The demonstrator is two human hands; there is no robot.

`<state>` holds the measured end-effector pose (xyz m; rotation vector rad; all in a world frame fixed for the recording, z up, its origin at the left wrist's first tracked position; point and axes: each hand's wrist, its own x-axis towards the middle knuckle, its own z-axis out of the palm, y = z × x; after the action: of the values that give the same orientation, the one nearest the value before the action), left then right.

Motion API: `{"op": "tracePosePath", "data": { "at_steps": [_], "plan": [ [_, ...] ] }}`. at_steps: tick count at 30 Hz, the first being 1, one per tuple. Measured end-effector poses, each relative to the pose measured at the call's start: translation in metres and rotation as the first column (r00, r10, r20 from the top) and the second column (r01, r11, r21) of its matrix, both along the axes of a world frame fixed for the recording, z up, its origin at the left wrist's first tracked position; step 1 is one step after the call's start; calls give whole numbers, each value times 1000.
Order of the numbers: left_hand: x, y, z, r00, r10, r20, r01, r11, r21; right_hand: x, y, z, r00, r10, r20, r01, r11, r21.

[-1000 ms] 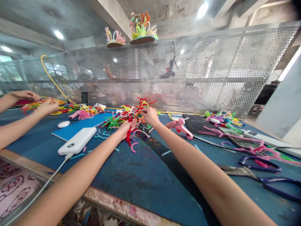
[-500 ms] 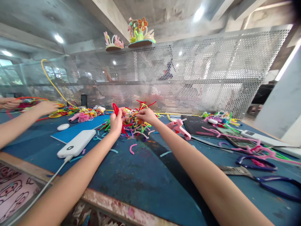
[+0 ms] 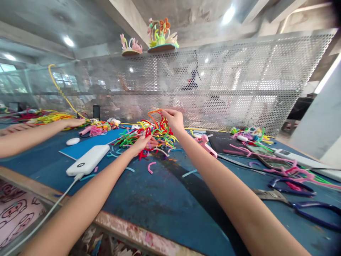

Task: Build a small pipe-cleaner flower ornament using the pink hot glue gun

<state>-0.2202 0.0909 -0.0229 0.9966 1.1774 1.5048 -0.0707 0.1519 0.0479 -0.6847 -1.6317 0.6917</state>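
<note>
A heap of cut, many-coloured pipe cleaners (image 3: 128, 134) lies at the middle of the table. My right hand (image 3: 174, 120) is raised just above its right side, thumb and finger pinching an orange pipe cleaner (image 3: 153, 112) that bends down toward the heap. At the front of the pile, my left hand (image 3: 142, 144) is closed round red pipe cleaners (image 3: 147, 132); a red loop sticks up past the fingers and red ends hang below. Part of the left fingers blends into the heap. Right of my right forearm lies a pink glue gun (image 3: 206, 145).
Blue-handled scissors (image 3: 293, 199) and pink pipe cleaner shapes (image 3: 295, 170) lie at the right. A white power bank (image 3: 87, 160) with a cable rests on the left by a blue sheet (image 3: 77, 148). Another person's arms (image 3: 39, 133) reach in from the left. A perforated metal screen (image 3: 226, 81) stands behind.
My right hand has risen out of the heap with the orange pipe cleaner. My left hand has lowered to the pile with the red ones. The other person's arms have shifted right.
</note>
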Motion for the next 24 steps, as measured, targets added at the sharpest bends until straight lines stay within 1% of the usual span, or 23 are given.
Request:
{"op": "tracePosePath", "data": {
  "at_steps": [1, 2, 3, 4, 5, 8, 10, 11, 12, 13, 16, 17, 18, 19, 21, 23, 24],
  "plan": [
    [0, -1, 2, 999, 32, 13, -32, 999, 19, 1, 1, 2, 992, 92, -83, -98, 992, -82],
    [0, -2, 5, 997, 73, 32, -74, 996, 49, 2, 1, 2, 970, 195, -145, -217, 963, -161],
    [-1, -3, 8, 991, 120, 58, -125, 989, 85, 3, 1, 2, 940, 294, -174, -329, 916, -229],
    [-2, -4, 13, 982, 167, 91, -177, 976, 125, 4, 0, 1, 909, 378, -179, -415, 865, -281],
    [-5, -5, 18, 970, 209, 128, -228, 960, 162, 4, -2, -1, 883, 439, -166, -470, 825, -314],
    [-16, -8, 36, 931, 283, 230, -338, 906, 254, 6, -8, -6, 825, 560, -78, -545, 751, -373],
    [-23, -12, 47, 915, 299, 271, -375, 878, 299, 7, -11, -8, 761, 649, -1, -589, 690, -420],
    [-26, -14, 51, 914, 289, 284, -374, 872, 316, 7, -12, -9, 730, 682, 44, -599, 670, -438],
    [-27, -17, 54, 922, 262, 286, -351, 878, 326, 6, -12, -9, 712, 695, 98, -593, 671, -446],
    [-27, -19, 56, 937, 220, 273, -305, 896, 324, 5, -13, -9, 711, 686, 154, -572, 692, -441],
    [-17, -25, 54, 985, 58, 160, -97, 965, 243, -3, -14, -9, 769, 578, 273, -465, 799, -381],
    [-11, -26, 52, 993, 33, 117, -56, 978, 201, -6, -15, -9, 795, 534, 287, -427, 829, -361],
    [-5, -26, 48, 996, 30, 83, -44, 985, 169, -9, -16, -10, 822, 490, 292, -388, 855, -344],
    [1, -24, 45, 997, 47, 62, -56, 987, 150, -13, -17, -11, 849, 441, 292, -345, 880, -327],
    [11, -20, 37, 992, 115, 53, -122, 981, 152, -20, -21, -13, 899, 323, 295, -239, 928, -287],
    [18, -16, 29, 982, 181, 57, -189, 966, 177, -26, -25, -17, 928, 227, 295, -151, 954, -261],
    [19, -14, 26, 977, 205, 55, -212, 960, 186, -30, -27, -18, 934, 200, 295, -124, 958, -257]
  ]
}}
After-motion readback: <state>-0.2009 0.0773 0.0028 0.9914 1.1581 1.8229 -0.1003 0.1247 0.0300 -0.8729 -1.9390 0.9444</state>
